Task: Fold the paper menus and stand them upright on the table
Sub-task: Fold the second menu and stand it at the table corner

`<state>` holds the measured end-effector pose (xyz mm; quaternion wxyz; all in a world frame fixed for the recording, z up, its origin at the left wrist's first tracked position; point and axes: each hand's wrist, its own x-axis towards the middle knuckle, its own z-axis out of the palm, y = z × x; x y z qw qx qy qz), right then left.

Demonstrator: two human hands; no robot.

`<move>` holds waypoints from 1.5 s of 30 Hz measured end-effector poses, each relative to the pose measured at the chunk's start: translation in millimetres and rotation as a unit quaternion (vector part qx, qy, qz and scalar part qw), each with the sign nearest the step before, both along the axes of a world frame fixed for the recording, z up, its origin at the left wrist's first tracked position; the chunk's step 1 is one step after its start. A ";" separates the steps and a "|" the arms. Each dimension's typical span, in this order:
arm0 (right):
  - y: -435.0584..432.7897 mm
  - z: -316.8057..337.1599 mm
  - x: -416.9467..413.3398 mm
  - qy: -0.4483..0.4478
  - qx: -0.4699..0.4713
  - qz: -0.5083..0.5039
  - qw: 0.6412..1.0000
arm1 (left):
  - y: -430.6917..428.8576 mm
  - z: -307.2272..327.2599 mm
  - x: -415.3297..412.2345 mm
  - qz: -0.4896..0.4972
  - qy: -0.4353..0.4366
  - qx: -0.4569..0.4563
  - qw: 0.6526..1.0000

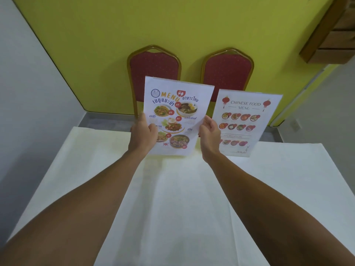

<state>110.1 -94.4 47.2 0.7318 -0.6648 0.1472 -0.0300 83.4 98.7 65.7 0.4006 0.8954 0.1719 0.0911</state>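
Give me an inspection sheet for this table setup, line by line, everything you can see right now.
Surface: table under a white cloth, creased.
Job's things: Thai menu held upright; Chinese food menu standing upright to its right.
Clutter: nothing seen.
Hands: left hand and right hand grip the Thai menu's side edges.
Cables: nothing seen.
Surroundings: two red chairs behind the table, yellow-green wall.

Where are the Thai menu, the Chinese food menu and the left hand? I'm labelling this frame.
Thai menu [177,104]: head view, upper printed face.
Chinese food menu [246,120]: head view, middle of the front page.
Left hand [144,134]: head view, back of the hand.
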 end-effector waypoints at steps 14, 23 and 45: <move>7.7 -31.0 -4.0 -0.042 -0.031 -0.010 0.999 | 19.9 -55.6 4.3 -0.035 0.018 -0.071 0.997; 6.9 -61.0 -18.4 0.020 -0.087 0.057 0.994 | 23.1 -71.9 -10.1 -0.114 0.046 -0.112 0.986; 5.7 -57.1 -9.8 0.022 -0.183 0.050 0.982 | 20.3 -73.1 7.0 -0.120 0.070 -0.104 0.985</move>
